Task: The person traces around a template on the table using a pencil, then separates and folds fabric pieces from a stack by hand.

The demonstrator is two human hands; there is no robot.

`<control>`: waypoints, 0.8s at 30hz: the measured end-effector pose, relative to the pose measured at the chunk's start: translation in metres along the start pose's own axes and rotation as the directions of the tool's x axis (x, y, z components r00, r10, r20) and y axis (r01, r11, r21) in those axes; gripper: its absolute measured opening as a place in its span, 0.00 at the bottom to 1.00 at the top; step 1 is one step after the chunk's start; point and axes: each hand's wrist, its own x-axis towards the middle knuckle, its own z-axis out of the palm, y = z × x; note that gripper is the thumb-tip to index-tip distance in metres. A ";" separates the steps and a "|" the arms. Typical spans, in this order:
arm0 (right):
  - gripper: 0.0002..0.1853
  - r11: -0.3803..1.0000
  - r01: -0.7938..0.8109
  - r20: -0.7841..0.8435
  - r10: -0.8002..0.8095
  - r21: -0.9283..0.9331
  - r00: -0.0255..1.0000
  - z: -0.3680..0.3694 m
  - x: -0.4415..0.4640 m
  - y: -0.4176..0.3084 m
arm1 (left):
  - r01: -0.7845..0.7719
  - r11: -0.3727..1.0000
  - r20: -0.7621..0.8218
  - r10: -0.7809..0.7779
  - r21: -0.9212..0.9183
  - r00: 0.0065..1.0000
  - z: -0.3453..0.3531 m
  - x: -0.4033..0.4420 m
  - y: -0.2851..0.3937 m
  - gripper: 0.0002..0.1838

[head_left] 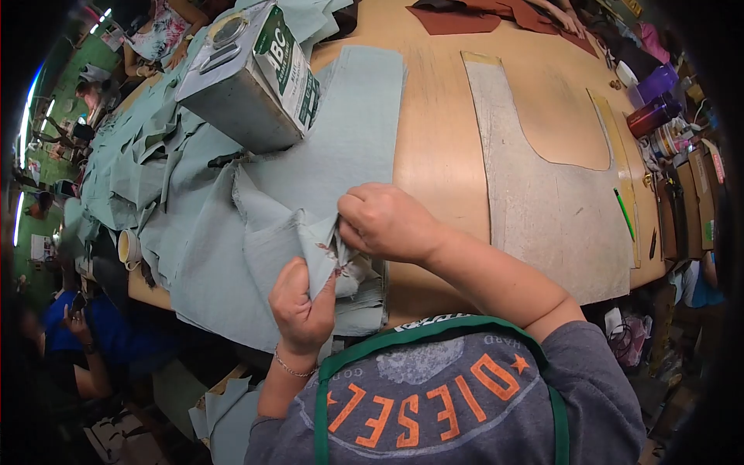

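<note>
Evidently, the fingers of the left hand (302, 306) and right hand (387, 222) pinch a bunched fold of grey-green cloth (360, 116) at the near edge of the desk (438, 139); a hard tug could skew the layers or topple the metal can (240, 101) standing on them.

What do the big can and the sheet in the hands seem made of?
Big can: probably tinplate, dull silver, judging by its greyish, metallic sides.

Held sheet: likely woven fabric, matte, pale blue-green, since it folds softly and its edge looks frayed.
</note>
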 end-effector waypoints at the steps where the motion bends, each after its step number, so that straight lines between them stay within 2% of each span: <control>1: 0.08 0.991 -0.040 -0.002 0.040 -0.124 0.999 0.007 0.000 0.010 | -0.045 0.998 -0.049 0.047 0.040 0.998 -0.002 -0.001 0.000 0.04; 2: 0.08 0.956 -0.241 0.047 0.252 -0.165 0.967 0.003 0.002 0.035 | -0.060 0.995 -0.077 0.066 0.082 0.995 -0.016 -0.012 0.009 0.05; 3: 0.08 0.875 -0.435 0.081 0.460 -0.211 0.884 -0.009 0.002 0.067 | -0.077 0.989 -0.094 0.089 0.125 0.992 -0.036 -0.028 0.020 0.08; 4: 0.08 0.760 -0.590 0.101 0.633 -0.272 0.768 -0.018 0.007 0.087 | -0.025 0.999 -0.177 0.019 -0.028 0.984 -0.042 -0.037 0.022 0.12; 5: 0.09 0.824 -0.493 0.088 0.533 -0.281 0.841 -0.024 0.023 0.084 | -0.028 0.967 -0.125 0.062 0.252 0.990 -0.046 -0.041 0.015 0.12; 7: 0.09 0.907 -0.327 0.085 0.360 -0.263 0.929 -0.020 0.039 0.059 | -0.019 0.912 -0.164 0.095 0.410 0.982 -0.063 -0.066 -0.006 0.14; 8: 0.09 0.893 -0.318 0.113 0.368 -0.317 0.923 -0.021 0.051 0.062 | -0.047 0.950 -0.295 0.142 0.308 0.945 -0.063 -0.067 -0.023 0.16; 9: 0.09 0.877 -0.308 0.135 0.379 -0.369 0.916 -0.023 0.068 0.072 | 0.076 0.990 -0.256 -0.105 -0.119 0.961 -0.077 -0.071 -0.023 0.19; 10: 0.09 0.859 -0.299 0.164 0.394 -0.416 0.904 -0.026 0.081 0.085 | 0.153 0.740 -0.197 -0.362 -0.655 0.911 -0.089 -0.067 -0.017 0.23; 11: 0.09 0.829 -0.297 0.156 0.411 -0.474 0.898 -0.032 0.095 0.103 | 0.128 0.380 -0.128 -0.579 -0.916 0.805 -0.101 -0.063 -0.011 0.26; 12: 0.09 0.797 -0.286 0.150 0.421 -0.532 0.895 -0.039 0.111 0.122 | 0.170 0.121 0.098 -0.453 -0.978 0.886 -0.114 -0.047 0.010 0.29; 14: 0.09 0.736 -0.311 0.007 0.395 -0.602 0.919 -0.053 0.131 0.151 | -0.068 0.188 -0.138 -0.391 -0.980 0.910 -0.133 -0.071 -0.010 0.31; 16: 0.09 0.688 -0.390 -0.063 0.449 -0.612 0.891 -0.057 0.143 0.172 | -0.215 0.193 -0.272 -0.346 -0.957 0.898 -0.142 -0.091 -0.027 0.33; 17: 0.09 0.659 -0.431 -0.101 0.476 -0.617 0.874 -0.056 0.146 0.181 | -0.243 0.169 -0.288 -0.342 -0.955 0.894 -0.144 -0.100 -0.037 0.34; 19: 0.10 0.666 -0.494 -0.160 0.497 -0.559 0.853 -0.049 0.147 0.181 | 0.036 0.217 -0.073 -0.472 -0.975 0.878 -0.143 -0.080 -0.021 0.35; 20: 0.11 0.669 -0.523 -0.180 0.514 -0.528 0.839 -0.042 0.143 0.181 | 0.028 0.207 -0.093 -0.549 -0.978 0.830 -0.127 -0.075 -0.013 0.36; 22: 0.18 0.765 -0.454 -0.241 0.385 -0.456 0.891 -0.033 0.131 0.163 | -0.013 0.020 -0.021 -0.517 -1.000 0.856 -0.093 -0.059 -0.007 0.37; 23: 0.20 0.820 -0.411 -0.262 0.327 -0.399 0.908 -0.032 0.122 0.142 | 0.100 -0.011 0.086 -0.609 -0.995 0.789 -0.079 -0.050 0.002 0.35; 24: 0.21 0.886 -0.409 -0.161 0.381 -0.217 0.911 -0.035 0.109 0.113 | 0.205 -0.056 0.186 -0.690 -0.977 0.699 -0.067 -0.041 0.011 0.33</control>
